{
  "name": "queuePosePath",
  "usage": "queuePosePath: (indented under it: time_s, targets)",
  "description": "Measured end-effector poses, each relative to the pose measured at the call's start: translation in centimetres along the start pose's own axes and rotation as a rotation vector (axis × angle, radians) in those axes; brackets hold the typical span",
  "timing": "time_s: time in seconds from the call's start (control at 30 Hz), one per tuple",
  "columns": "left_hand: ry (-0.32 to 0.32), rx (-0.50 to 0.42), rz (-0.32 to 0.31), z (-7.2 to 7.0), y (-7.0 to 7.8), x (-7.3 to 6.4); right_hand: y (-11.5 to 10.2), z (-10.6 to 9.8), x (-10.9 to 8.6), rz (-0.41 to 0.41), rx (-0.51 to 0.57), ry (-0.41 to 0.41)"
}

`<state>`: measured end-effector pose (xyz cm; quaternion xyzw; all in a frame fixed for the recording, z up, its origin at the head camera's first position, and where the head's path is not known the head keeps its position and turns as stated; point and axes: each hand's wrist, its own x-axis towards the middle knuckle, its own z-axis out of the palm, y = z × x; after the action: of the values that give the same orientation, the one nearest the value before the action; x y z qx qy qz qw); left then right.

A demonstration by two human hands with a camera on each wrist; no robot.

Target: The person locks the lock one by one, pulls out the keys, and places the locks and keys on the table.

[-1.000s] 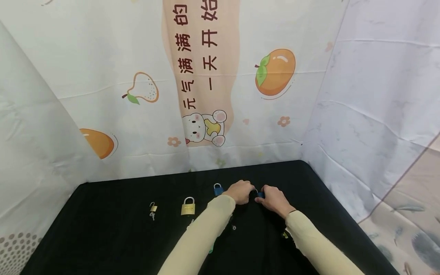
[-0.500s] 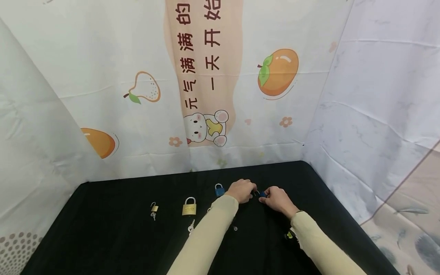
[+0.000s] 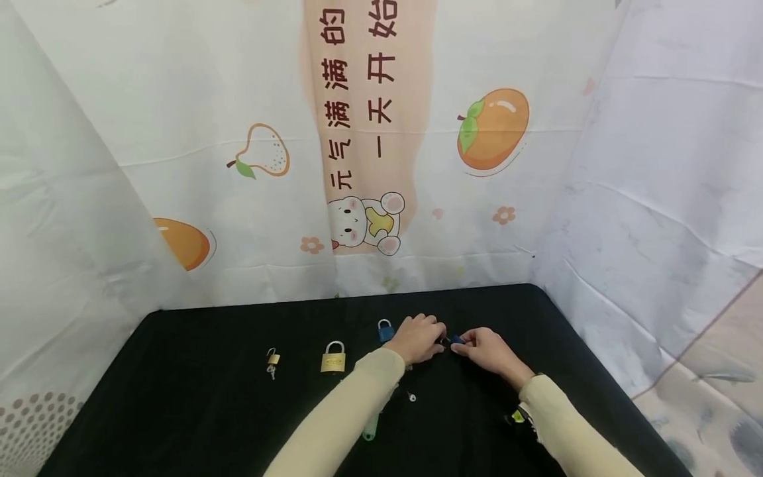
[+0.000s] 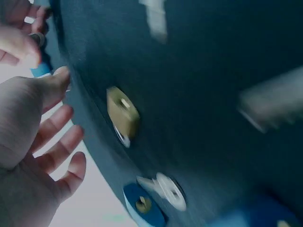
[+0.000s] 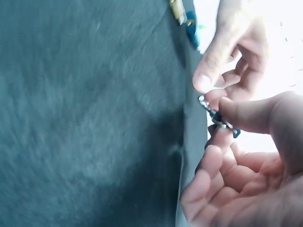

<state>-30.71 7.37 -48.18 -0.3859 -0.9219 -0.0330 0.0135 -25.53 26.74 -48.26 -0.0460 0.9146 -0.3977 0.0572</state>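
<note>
Near the far right of the black-covered table, both hands meet at a small blue padlock (image 3: 457, 339). My right hand (image 3: 491, 351) pinches its body between thumb and finger; the right wrist view shows the dark blue body with metal parts (image 5: 222, 124). My left hand (image 3: 415, 339) has its thumb and forefinger at the metal end of the padlock, seemingly pinching the shackle, while its other fingers spread apart in the left wrist view. The fingertips partly hide the contact. Just left of the left hand stands another blue padlock (image 3: 386, 330) with its shackle up.
Further left lie a larger brass padlock (image 3: 333, 362) and a small brass padlock (image 3: 273, 359) with keys (image 3: 271, 371). A small silver key (image 3: 412, 397) and a green strip (image 3: 370, 427) lie nearer, beside the left sleeve. White printed curtains (image 3: 238, 218) enclose the table's back and sides.
The head view has shifted slightly, so the scene slides right. Both hands stay together at the small blue padlock, with the right hand turned a little and slightly nearer the person.
</note>
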Motion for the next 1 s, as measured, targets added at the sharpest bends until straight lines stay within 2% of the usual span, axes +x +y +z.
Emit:
queuePosePath:
  time_s: [0.17, 0.27, 0.37, 0.47, 0.57, 0.63, 0.8, 1.0]
  targets:
    - [0.203, 0.055, 0.139, -0.1, -1.2, -2.6, -0.6, -0.3, -0.9, -0.008, 0.213, -0.135]
    - [0.325, 0.063, 0.208, -0.6, -2.0, -4.4, -1.4, -0.3, -1.3, -0.018, 0.294, -0.19]
    - [0.414, 0.005, 0.243, -1.1, -2.6, -6.3, -2.3, -0.1, -1.7, -0.091, 0.267, -0.195]
    - [0.47, -0.091, 0.266, -1.6, -2.8, -8.0, -3.1, 0.4, -2.2, -0.238, 0.15, -0.14]
    - [0.478, -0.159, 0.279, -2.1, -2.6, -9.2, -3.7, 0.9, -2.9, -0.359, 0.076, -0.076]
    - [0.463, -0.186, 0.265, -2.2, -2.4, -9.7, -3.9, 1.2, -3.2, -0.393, 0.089, -0.068]
    - [0.411, -0.203, 0.203, -2.4, -2.2, -10.7, -4.4, 2.0, -3.4, -0.389, 0.174, -0.088]
    - [0.38, -0.283, 0.199, -2.1, -2.1, -11.4, -4.7, 2.7, -3.4, -0.378, 0.246, -0.081]
